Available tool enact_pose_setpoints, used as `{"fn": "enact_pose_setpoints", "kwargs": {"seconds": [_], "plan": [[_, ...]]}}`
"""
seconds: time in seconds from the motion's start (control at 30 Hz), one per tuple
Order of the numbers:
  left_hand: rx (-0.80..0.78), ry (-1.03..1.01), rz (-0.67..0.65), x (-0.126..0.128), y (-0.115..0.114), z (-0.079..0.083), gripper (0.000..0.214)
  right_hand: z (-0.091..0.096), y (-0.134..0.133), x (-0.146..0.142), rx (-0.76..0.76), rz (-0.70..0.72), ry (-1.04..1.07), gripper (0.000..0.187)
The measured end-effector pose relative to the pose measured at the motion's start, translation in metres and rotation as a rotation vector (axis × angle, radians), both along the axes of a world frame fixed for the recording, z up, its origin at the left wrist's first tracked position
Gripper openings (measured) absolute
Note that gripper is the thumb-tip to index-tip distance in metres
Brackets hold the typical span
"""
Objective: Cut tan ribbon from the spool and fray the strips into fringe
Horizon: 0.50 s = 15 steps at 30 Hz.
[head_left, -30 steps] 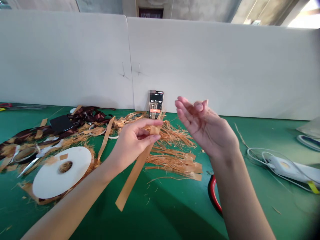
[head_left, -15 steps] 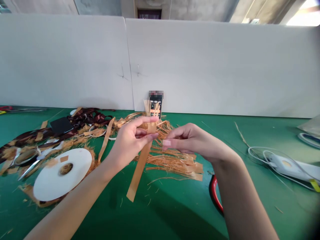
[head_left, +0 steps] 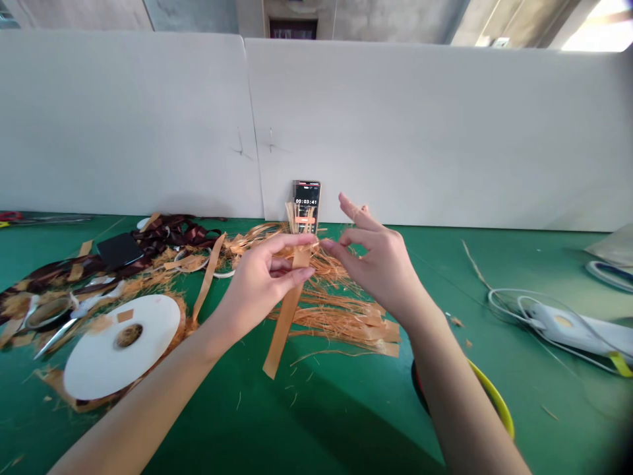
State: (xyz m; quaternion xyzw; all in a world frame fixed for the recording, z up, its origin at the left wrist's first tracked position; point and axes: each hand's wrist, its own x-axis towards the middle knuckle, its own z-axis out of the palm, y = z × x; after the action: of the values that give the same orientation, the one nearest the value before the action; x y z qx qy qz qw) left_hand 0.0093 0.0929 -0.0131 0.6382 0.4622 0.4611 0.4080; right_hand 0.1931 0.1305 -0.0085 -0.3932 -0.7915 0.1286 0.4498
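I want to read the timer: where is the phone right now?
The phone stands upright at the head view's centre, against the white partition at the far edge of the green table, just behind the frayed ribbon strip held by the left hand.

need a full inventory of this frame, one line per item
ribbon strip: one, orange, centre, held hanging, top end frayed
frayed ribbon pieces: a pile, orange, behind the strip
spool: one, white, lying flat at left
dark ribbon: a tangle, brown, far left
phone: one, black, timer showing, propped upright at far centre
device with cable: one, white, right
round rim: one, yellow, lower right, partly hidden by an arm
table: one, green, under everything
partition: two boards, white, at the back
left hand: pinches the ribbon strip
right hand: fingertips at the strip's frayed top; grip unclear
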Motion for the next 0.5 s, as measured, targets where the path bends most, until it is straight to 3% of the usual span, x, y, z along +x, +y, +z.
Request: {"fn": "enact_pose_setpoints", "kwargs": {"seconds": [0.17, 0.23, 0.37, 0.5], "plan": [[-0.076, -0.034, -0.011, 0.001, 0.003, 0.0, 0.046, 0.01, -0.011, -0.005, -0.368, 0.312, 0.49, 0.027], [-0.088, -0.034, -0.008, 0.001, 0.003, 0.0, 0.047, 0.013, -0.013, -0.004, -0.509, 0.425, 0.65, 0.04], [-0.059, -0.035, 0.001, 0.001, 0.003, 0.001, 0.048, 0.013, -0.01, 0.001, -0.764, 0.458, 0.594, 0.059], [-0.025, -0.012, 0.036, -0.001, 0.003, 0.0, 0.051, 0.009, -0.005, 0.003, -0.818, 0.354, 0.406, 0.052]]}}
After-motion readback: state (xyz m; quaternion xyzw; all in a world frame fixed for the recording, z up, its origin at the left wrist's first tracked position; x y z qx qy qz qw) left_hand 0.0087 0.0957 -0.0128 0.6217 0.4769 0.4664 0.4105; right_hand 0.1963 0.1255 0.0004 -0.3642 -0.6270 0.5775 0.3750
